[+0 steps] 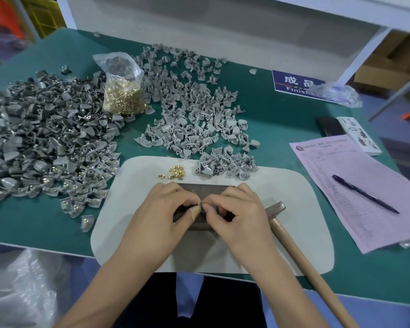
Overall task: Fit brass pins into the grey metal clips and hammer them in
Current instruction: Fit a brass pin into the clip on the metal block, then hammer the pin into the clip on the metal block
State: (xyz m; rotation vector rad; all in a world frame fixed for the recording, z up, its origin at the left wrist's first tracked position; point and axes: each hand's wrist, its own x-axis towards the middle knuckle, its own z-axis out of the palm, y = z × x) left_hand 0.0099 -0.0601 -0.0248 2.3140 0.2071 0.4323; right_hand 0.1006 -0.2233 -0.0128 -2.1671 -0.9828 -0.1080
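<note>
**Operator:** Currently, where is the workpiece relative to the hands?

**Inspector:** Both hands meet over the dark metal block [205,189] on the white mat [294,185]. The left hand [159,209] and the right hand [237,209] pinch one small grey clip [200,204] between their fingertips, held just above the block. The fingers are curled together around it, not spread.

**Operator:** Which hand is nearer the hammer?

**Inspector:** The right. The hammer [294,242] lies just beside the right wrist, head toward the block, with its long wooden handle running back toward the person and to the right. Judged from this, the striking move falls to the right hand while the left steadies the clip.

**Operator:** Where is the supply?

**Inspector:** Loose brass pins [175,172] sit on the mat ahead of the left hand. A small heap of unfitted clips [225,163] lies ahead of the right hand. A pile of clips with brass showing [45,143] spreads to the left on the desk [282,110].

**Operator:** What cannot be confirmed?

**Inspector:** The fingertips cover most of the clip. Whether a pin is already seated, and the clip's orientation, cannot be told. The block's middle is hidden under the hands.
</note>
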